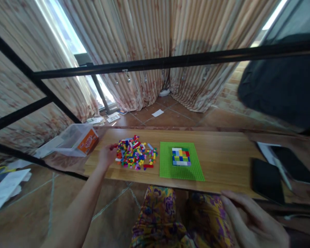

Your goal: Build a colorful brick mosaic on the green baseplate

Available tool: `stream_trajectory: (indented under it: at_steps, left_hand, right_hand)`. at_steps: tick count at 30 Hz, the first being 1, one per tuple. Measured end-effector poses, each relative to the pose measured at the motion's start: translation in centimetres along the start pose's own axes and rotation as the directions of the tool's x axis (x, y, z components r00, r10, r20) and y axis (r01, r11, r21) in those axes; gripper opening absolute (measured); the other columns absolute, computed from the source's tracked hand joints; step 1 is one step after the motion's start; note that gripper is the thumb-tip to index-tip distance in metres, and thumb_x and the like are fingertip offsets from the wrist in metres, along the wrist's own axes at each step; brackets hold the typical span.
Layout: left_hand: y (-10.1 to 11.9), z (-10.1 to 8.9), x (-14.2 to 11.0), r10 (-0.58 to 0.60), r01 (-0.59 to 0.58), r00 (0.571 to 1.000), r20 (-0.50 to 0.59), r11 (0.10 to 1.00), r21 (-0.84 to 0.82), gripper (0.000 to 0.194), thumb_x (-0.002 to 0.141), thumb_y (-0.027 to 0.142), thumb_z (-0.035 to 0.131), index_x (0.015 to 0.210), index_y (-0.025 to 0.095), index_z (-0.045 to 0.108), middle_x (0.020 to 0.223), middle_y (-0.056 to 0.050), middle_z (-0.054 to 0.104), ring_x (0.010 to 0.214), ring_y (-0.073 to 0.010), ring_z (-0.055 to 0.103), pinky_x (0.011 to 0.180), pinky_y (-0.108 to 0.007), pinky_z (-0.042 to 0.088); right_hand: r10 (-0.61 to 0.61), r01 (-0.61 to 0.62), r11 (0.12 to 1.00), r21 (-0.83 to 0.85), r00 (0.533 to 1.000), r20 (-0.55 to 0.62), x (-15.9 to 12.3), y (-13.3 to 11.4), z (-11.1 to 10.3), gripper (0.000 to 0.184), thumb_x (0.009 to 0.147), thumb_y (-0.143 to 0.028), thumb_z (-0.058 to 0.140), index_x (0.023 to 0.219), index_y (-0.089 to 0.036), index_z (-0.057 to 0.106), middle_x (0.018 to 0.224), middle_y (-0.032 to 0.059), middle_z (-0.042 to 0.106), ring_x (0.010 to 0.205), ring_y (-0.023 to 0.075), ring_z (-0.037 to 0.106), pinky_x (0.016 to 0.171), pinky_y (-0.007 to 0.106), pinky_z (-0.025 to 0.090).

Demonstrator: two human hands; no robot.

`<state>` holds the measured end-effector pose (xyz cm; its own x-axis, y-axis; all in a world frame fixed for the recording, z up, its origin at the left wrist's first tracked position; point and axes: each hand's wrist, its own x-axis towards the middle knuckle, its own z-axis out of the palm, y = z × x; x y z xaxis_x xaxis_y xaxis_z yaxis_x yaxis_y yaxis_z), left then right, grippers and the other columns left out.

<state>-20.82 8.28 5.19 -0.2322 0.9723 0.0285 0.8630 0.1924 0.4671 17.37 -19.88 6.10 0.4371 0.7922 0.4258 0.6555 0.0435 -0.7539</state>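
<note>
Grip on the left hand (pixel 107 156) looks narrow, its fingertips at a red brick (pixel 115 146) by the left edge of the pile (pixel 134 153); whether they hold it, I cannot tell. Loose bricks there could scatter if the fingers drag through. On the green plate (pixel 167 168), the block (pixel 181 157) could lose bricks to a knock. Blurred, the right hand (pixel 255 220), its grip unclear, could jolt the bench (pixel 222 155) if its fingers catch the near edge.
</note>
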Motion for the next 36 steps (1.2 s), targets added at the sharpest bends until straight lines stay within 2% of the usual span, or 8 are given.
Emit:
stream_trajectory:
  at_steps: [3,5,9,13,20,27,32,36]
  left_hand:
    - [2.2,2.4,-5.1,0.209,-0.159,0.97,0.127,0.934,-0.321,0.028,0.08,0.028,0.052,0.096,0.021,0.073,0.084,-0.004,0.074,0.081,-0.0202,0.067,0.073,-0.029,0.053]
    - [4.3,4.5,-9.2,0.365,-0.227,0.906,0.214,0.846,-0.482,0.025,0.081,0.031,0.054,0.094,0.023,0.074,0.09,-0.004,0.074,0.081,-0.0191,0.066,0.074,-0.029,0.053]
    - [8.8,7.6,-15.8,0.478,-0.116,0.79,0.384,0.731,-0.673,0.022,0.084,0.036,0.056,0.09,0.022,0.072,0.082,-0.003,0.072,0.071,-0.0171,0.065,0.067,-0.028,0.052]
    - [12.0,8.8,-17.8,0.534,-0.1,0.743,0.404,0.685,-0.722,0.017,0.082,0.033,0.061,0.086,0.02,0.071,0.082,-0.003,0.071,0.076,-0.016,0.064,0.073,-0.027,0.051]
    - [13.6,10.2,-17.0,0.483,-0.019,0.788,0.381,0.638,-0.77,0.012,0.078,0.031,0.065,0.078,0.019,0.068,0.072,-0.001,0.067,0.068,-0.0141,0.06,0.068,-0.026,0.049]
    - [14.3,11.4,-15.5,0.44,-0.047,0.852,0.285,0.606,-0.794,0.015,0.08,0.034,0.064,0.085,0.02,0.068,0.081,-0.002,0.07,0.076,-0.0153,0.065,0.074,-0.028,0.053]
    - [13.8,12.9,-13.2,0.273,0.007,0.939,0.209,0.592,-0.806,0.015,0.084,0.029,0.058,0.092,0.019,0.067,0.085,-0.003,0.07,0.07,-0.0146,0.067,0.07,-0.028,0.057]
    - [13.8,13.7,-11.8,0.251,-0.001,0.945,0.209,0.642,-0.766,0.017,0.087,0.027,0.054,0.092,0.019,0.068,0.09,-0.005,0.071,0.068,-0.0139,0.067,0.066,-0.027,0.057]
  right_hand:
    - [0.035,-0.038,0.999,0.036,0.997,0.076,0.7,-0.4,2.4,0.017,0.086,-0.04,0.063,0.096,-0.03,0.072,0.091,0.0035,0.074,0.08,0.0202,0.07,0.069,0.03,0.057]
    - [0.068,-0.083,0.992,0.097,0.986,0.15,0.9,-0.1,4.1,0.019,0.089,-0.039,0.059,0.097,-0.027,0.072,0.093,0.0049,0.073,0.085,0.0201,0.07,0.073,0.03,0.057]
    - [0.067,-0.118,0.976,0.183,0.962,0.264,1.2,0.4,7.0,0.024,0.092,-0.037,0.055,0.108,-0.025,0.07,0.1,0.0071,0.071,0.091,0.02,0.068,0.078,0.032,0.056]
    - [0.009,-0.092,0.968,0.232,0.942,0.335,2.2,0.7,8.6,0.025,0.092,-0.035,0.056,0.112,-0.025,0.069,0.101,0.0072,0.069,0.093,0.0203,0.067,0.082,0.034,0.055]
    - [-0.035,-0.064,0.964,0.259,0.931,0.363,4.7,2.2,9.6,0.018,0.091,-0.031,0.057,0.098,-0.024,0.072,0.096,0.0062,0.069,0.091,0.0195,0.066,0.081,0.033,0.054]
    - [-0.126,0.045,0.979,0.199,0.901,0.415,7.7,3.2,10.5,0.02,0.092,-0.032,0.053,0.093,-0.026,0.073,0.09,0.0039,0.069,0.085,0.0185,0.066,0.077,0.032,0.053]
    - [-0.177,0.156,0.984,0.091,0.929,0.324,9.6,4.8,12.4,0.024,0.093,-0.034,0.051,0.092,-0.026,0.074,0.094,0.0059,0.067,0.088,0.02,0.064,0.08,0.034,0.052]
    - [-0.21,0.234,0.971,-0.05,0.934,0.287,10.6,5.8,13.8,0.024,0.092,-0.035,0.053,0.091,-0.026,0.076,0.097,0.0071,0.066,0.092,0.0225,0.059,0.084,0.039,0.05]
